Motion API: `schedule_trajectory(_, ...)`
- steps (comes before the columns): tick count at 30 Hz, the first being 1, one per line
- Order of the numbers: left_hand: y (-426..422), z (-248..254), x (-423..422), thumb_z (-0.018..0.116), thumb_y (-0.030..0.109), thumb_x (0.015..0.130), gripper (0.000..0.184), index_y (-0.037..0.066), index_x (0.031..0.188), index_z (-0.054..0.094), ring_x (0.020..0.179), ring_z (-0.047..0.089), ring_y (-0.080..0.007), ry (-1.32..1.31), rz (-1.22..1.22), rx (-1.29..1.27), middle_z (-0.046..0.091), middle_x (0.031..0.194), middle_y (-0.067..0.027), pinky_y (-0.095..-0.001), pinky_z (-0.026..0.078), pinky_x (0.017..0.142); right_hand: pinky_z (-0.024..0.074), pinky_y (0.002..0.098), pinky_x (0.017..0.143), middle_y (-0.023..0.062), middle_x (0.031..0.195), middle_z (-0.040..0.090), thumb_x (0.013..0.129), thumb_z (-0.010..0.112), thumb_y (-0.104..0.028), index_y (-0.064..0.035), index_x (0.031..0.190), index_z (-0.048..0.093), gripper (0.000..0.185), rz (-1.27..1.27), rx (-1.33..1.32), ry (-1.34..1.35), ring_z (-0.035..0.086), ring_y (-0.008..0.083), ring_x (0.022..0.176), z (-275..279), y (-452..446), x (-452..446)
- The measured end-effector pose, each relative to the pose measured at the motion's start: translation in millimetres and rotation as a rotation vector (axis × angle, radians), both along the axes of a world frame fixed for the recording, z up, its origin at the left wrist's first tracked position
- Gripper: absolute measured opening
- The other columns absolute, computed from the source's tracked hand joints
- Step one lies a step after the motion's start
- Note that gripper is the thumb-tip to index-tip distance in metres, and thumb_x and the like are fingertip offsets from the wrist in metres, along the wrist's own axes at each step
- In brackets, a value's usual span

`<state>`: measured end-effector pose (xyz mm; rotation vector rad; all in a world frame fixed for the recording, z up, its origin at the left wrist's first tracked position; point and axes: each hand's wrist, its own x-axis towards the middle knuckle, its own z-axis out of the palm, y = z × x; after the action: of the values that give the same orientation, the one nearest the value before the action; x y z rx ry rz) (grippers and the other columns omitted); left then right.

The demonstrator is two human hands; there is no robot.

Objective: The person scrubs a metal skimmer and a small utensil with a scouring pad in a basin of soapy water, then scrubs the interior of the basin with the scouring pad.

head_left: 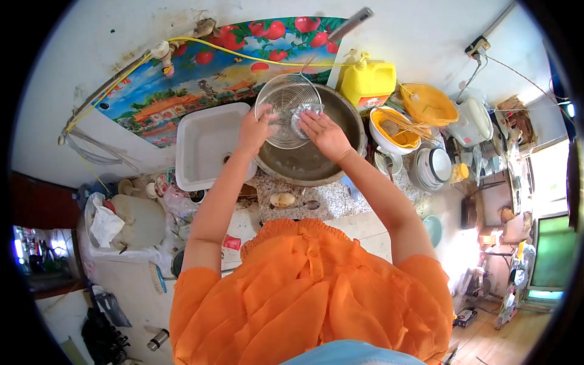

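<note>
Daylight glares white at the right edge; the wide lens bends the scene inside black corners. The left hand (324, 131) looks sharper than the right (258, 129), perhaps motion-blurred.

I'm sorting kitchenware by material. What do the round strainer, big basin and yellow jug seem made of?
The strainer looks like bright metal wire, judging by its thin, glinting rings. The basin is dull and grey-brown, probably worn metal, though its finish leaves that open. The jug looks like smooth plastic: evenly coloured, with softly rounded edges.
</note>
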<state>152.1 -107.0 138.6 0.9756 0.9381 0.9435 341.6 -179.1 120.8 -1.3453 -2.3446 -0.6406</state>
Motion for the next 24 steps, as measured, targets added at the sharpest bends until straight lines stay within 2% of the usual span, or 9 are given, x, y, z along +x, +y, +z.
schedule_trajectory(7,-16,-43,28,0.041,0.002,0.088,0.024,-0.002,0.108,0.052,0.082,0.058,-0.0155,0.046,0.357,0.287,0.059,0.099,-0.01,-0.0241,0.047,0.059,0.0404,0.0371,0.091,0.0139,0.122,0.049,0.071,0.049,-0.006,-0.0002,0.113,0.05,0.043,-0.023,-0.071,0.347,0.049,0.0284,0.11,-7,-8,-64)
schedule_trajectory(10,-11,-39,9,0.043,0.004,0.088,0.024,-0.003,0.108,0.053,0.083,0.058,-0.0174,0.08,0.189,0.127,0.059,0.102,-0.011,-0.0273,0.045,0.071,0.0347,0.0376,0.097,0.0125,0.133,0.037,0.074,0.048,-0.008,-0.003,0.125,0.041,0.052,-0.053,-0.168,0.068,0.04,0.0276,0.12,-17,-1,-13)
schedule_trajectory(12,-18,-22,14,0.042,0.006,0.088,0.024,-0.003,0.109,0.052,0.088,0.058,-0.0196,0.079,0.175,-0.026,0.059,0.102,-0.0124,-0.0286,0.045,0.077,0.0278,0.0383,0.102,0.016,0.138,0.027,0.065,0.056,-0.009,-0.0028,0.13,0.033,0.069,-0.202,-0.261,-0.035,0.029,0.029,0.127,-12,5,-13)
schedule_trajectory(13,-19,-29,21,0.041,0.007,0.089,0.025,-0.002,0.11,0.051,0.087,0.059,-0.0196,0.16,0.209,0.082,0.058,0.105,-0.0121,-0.0284,0.046,0.075,0.0258,0.038,0.103,0.0176,0.139,0.024,0.062,0.058,-0.008,-0.002,0.131,0.031,0.075,-0.276,-0.345,-0.016,0.027,0.0299,0.128,-7,5,-26)
schedule_trajectory(15,-15,-65,37,0.039,0.008,0.091,0.026,-0.001,0.113,0.049,0.084,0.059,-0.0197,0.314,0.278,0.301,0.055,0.11,-0.0116,-0.0279,0.049,0.07,0.023,0.0364,0.105,0.0204,0.138,0.023,0.057,0.057,-0.005,0.0009,0.132,0.028,0.08,0.026,-0.575,0.516,0.025,0.0319,0.128,-8,-3,-52)
schedule_trajectory(16,-10,-69,34,0.038,0.009,0.092,0.025,-0.001,0.112,0.047,0.079,0.06,-0.0195,0.315,0.236,0.348,0.055,0.109,-0.0109,-0.0266,0.05,0.063,0.0246,0.0353,0.104,0.0192,0.136,0.028,0.059,0.051,-0.001,0.0012,0.13,0.031,0.074,0.06,-0.526,0.581,0.027,0.0336,0.126,-5,-7,-55)
schedule_trajectory(20,-19,-45,20,0.04,0.009,0.091,0.022,0.0,0.108,0.05,0.079,0.06,-0.0165,0.056,0.141,0.044,0.057,0.106,-0.011,-0.0266,0.048,0.062,0.0316,0.0363,0.1,0.014,0.128,0.041,0.066,0.056,-0.008,-0.0024,0.12,0.046,0.055,0.119,-0.462,0.348,0.038,0.0331,0.118,-19,3,-5)
schedule_trajectory(23,-24,-33,25,0.038,0.009,0.092,0.022,0.0,0.11,0.048,0.078,0.06,-0.0181,-0.027,0.171,-0.011,0.056,0.105,-0.0101,-0.0272,0.049,0.06,0.0353,0.0386,0.094,0.0129,0.121,0.046,0.068,0.061,-0.012,-0.0037,0.116,0.048,0.05,0.094,-0.405,0.657,0.043,0.0328,0.111,-8,12,-12)
schedule_trajectory(24,-25,-29,26,0.036,0.009,0.092,0.022,0.0,0.11,0.046,0.079,0.061,-0.02,-0.061,0.177,-0.027,0.055,0.106,-0.0103,-0.0278,0.05,0.061,0.0378,0.0398,0.087,0.0125,0.113,0.049,0.069,0.065,-0.013,-0.0047,0.11,0.05,0.045,0.049,-0.216,0.682,0.045,0.0328,0.103,-5,14,-17)
